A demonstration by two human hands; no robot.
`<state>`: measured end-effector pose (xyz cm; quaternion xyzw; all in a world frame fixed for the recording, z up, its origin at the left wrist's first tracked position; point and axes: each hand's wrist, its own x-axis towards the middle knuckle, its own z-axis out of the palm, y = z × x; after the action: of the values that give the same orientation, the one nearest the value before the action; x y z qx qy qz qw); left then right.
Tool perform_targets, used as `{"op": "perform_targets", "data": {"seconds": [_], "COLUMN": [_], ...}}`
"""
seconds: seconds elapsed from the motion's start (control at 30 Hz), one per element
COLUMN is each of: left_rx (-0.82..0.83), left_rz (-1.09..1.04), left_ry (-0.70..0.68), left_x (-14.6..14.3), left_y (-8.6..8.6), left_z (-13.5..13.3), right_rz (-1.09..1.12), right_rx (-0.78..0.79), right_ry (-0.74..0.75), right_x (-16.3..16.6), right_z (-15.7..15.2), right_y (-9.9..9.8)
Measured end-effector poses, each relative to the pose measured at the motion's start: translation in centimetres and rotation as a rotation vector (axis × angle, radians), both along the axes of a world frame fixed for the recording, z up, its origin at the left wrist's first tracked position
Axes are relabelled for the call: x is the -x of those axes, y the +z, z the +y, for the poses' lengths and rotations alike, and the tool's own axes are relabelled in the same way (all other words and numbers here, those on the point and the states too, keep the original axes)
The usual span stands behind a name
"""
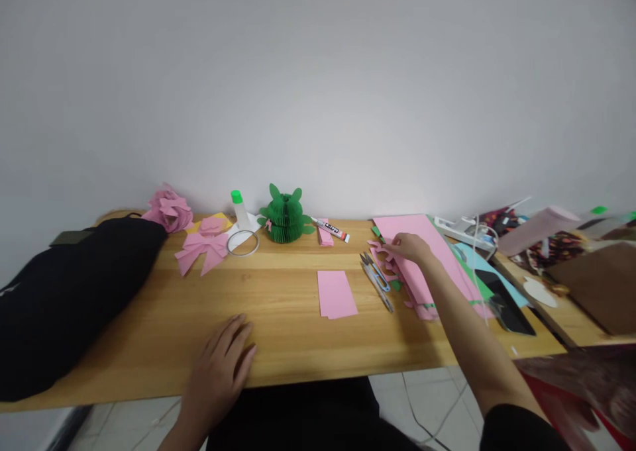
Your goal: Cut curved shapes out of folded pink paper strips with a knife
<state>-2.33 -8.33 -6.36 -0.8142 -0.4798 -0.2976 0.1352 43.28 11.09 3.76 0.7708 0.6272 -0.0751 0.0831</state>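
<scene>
Just right of the snips [376,275]: right hand [410,247], fingers bent down onto the pink cut-outs [380,255] at the edge of the large pink sheet [412,224]. Fingertips touch the paper; whether a piece is actually pinched cannot be told.

Well left of the snips, toward the front edge of the table [278,345]: left hand [218,365], palm down, fingers spread flat, holding nothing.

Just left of the snips: small pink rectangle [336,294], lying flat, apart from both hands.

Behind and left of the snips: glue tube [332,230], green paper ornament [284,219], tape ring [243,243], pink bow [203,251].

Handling note, offered as judgement: the cut-outs look thin and tangled together, so a light pinch at one edge with a slow lift should part a single piece without tearing. The wrist is best kept clear of the snips' blades. The loose sheet underneath may slide unless the flat hand comes across to steady it.
</scene>
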Motion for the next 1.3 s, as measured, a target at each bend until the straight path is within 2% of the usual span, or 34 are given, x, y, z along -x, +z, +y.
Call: {"op": "perform_targets", "data": {"seconds": [0.13, 0.23, 0.4, 0.53, 0.67, 0.8, 0.9, 1.0, 1.07, 1.2, 1.3], "left_rx": [0.020, 0.057, 0.122, 0.169, 0.203, 0.233, 0.258, 0.293, 0.314, 0.359, 0.394], "left_rz": [-0.013, -0.044, -0.043, -0.069, -0.096, -0.110, -0.125, -0.138, -0.139, -0.122, -0.115], "left_ry": [0.006, 0.006, 0.011, 0.017, 0.012, -0.010, -0.042, -0.098, -0.146, -0.249, -0.285], "left_x": [0.1, 0.1, 0.1, 0.0, 0.1, 0.4, 0.4, -0.5, -1.5, -3.5, -4.3], "left_y": [-0.1, -0.1, 0.0, -0.1, -0.1, 0.3, 0.9, 1.8, 2.5, 3.9, 4.6], "left_z": [-0.1, -0.3, -0.5, -0.6, -0.5, -0.4, 0.1, 1.0, 1.9, 3.9, 4.9], "right_rz": [0.073, 0.120, 0.272, 0.441, 0.476, 0.337, 0.301, 0.345, 0.347, 0.282, 0.228], "right_rx": [0.147, 0.154, 0.009, -0.124, -0.126, -0.174, -0.182, -0.079, -0.009, 0.092, 0.135], "right_ry": [0.053, 0.049, 0.052, 0.081, 0.090, 0.026, 0.140, 0.386, 0.486, 0.537, 0.540], "right_x": [1.8, 2.6, 2.8, 4.3, 7.9, 11.1, 12.3, 13.1, 13.7, 15.0, 15.8], "right_z": [0.7, 0.8, -1.3, -5.7, -10.5, -12.7, -12.6, -11.2, -9.7, -6.5, -5.3], "right_y": [0.2, 0.4, 2.2, 3.6, 2.1, -0.5, -1.4, -1.3, -1.1, -0.8, -0.7]}}
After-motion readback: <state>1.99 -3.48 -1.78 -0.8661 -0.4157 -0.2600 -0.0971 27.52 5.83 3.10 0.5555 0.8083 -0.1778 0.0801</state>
